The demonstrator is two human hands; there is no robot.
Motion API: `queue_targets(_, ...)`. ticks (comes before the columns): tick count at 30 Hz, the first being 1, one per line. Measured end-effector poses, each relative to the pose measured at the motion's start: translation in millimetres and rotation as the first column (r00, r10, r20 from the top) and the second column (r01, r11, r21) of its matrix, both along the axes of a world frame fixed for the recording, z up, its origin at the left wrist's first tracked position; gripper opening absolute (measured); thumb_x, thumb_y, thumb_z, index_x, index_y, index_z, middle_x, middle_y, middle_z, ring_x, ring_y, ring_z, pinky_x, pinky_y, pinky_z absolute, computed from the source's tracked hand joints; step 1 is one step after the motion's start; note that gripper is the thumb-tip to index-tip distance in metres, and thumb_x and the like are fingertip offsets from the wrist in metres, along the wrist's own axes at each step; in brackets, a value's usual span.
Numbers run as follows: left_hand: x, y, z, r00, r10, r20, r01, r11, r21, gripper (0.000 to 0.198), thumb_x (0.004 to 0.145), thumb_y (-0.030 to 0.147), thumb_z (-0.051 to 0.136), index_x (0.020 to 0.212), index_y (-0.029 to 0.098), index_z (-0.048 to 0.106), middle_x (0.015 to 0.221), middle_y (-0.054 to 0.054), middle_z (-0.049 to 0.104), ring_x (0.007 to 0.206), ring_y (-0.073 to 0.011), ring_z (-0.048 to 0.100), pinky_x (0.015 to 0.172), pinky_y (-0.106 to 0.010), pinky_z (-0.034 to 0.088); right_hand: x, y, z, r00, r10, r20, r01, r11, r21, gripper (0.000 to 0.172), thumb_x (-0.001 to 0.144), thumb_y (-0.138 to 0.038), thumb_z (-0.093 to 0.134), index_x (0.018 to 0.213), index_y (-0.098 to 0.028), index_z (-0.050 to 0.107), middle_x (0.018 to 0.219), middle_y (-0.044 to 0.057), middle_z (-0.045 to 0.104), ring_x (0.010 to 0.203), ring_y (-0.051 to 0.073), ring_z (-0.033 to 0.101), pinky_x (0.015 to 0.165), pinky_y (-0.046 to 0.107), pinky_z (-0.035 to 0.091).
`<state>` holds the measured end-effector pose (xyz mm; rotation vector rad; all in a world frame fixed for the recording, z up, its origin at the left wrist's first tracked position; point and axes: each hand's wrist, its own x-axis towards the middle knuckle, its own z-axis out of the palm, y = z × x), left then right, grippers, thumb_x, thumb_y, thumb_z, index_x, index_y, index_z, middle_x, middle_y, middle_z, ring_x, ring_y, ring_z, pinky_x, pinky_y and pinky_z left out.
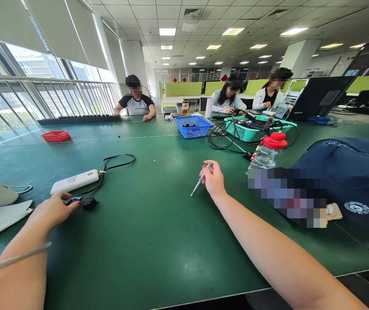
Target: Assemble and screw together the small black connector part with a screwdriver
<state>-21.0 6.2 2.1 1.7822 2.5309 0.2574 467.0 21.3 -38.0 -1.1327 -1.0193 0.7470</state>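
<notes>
On the green table (158, 241): my right hand (213, 181) closed around a small screwdriver (200, 180), tip down and not yet at work; my left hand (53, 211) pinching a small black part (75, 199) beside the white power bank (75, 181), cable (113, 165) attached.

We're scanning for anything legible and finding nothing. The round white emblem (357, 208) on the navy cap (349, 181) is showing lettering too small to make out.
</notes>
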Motion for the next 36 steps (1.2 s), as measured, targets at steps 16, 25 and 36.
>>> queue_targets(16,66,-11,6.1,0.983,-0.082,-0.165,0.058,0.988,-0.144,0.056,0.09,0.051,0.047,0.13,0.014,0.054,0.123,-0.021,0.066,0.111,-0.0372,0.063,0.087,-0.045,0.051,0,0,-1.1,1.0,0.0,0.014,0.0,1.0,0.017,0.029,0.081,-0.046,0.06,0.098,-0.025,0.052,0.058,-0.007,0.059,0.045,0.012,0.048,0.047,0.026,0.041)
queue_targets(25,76,-15,8.3,0.969,-0.157,-0.193,0.106,0.962,-0.253,0.053,0.088,0.052,0.052,0.121,0.013,0.062,0.116,-0.02,0.071,0.102,-0.0337,0.066,0.079,-0.037,0.05,-2,-3,2.1,1.0,0.007,0.021,-0.008,1.0,0.015,0.028,0.082,-0.045,0.058,0.099,-0.024,0.051,0.059,-0.006,0.059,0.045,0.011,0.047,0.047,0.026,0.041)
queue_targets(36,187,-42,41.7,0.822,-0.567,-0.052,0.566,0.824,-0.025,0.031,0.085,0.04,0.06,0.112,0.027,0.071,0.112,-0.003,0.074,0.102,-0.025,0.067,0.089,-0.032,0.048,-4,-9,0.7,0.918,-0.033,0.395,-0.042,0.983,0.18,0.032,0.088,-0.04,0.053,0.116,-0.025,0.05,0.069,-0.003,0.06,0.059,0.016,0.056,0.062,0.03,0.046)
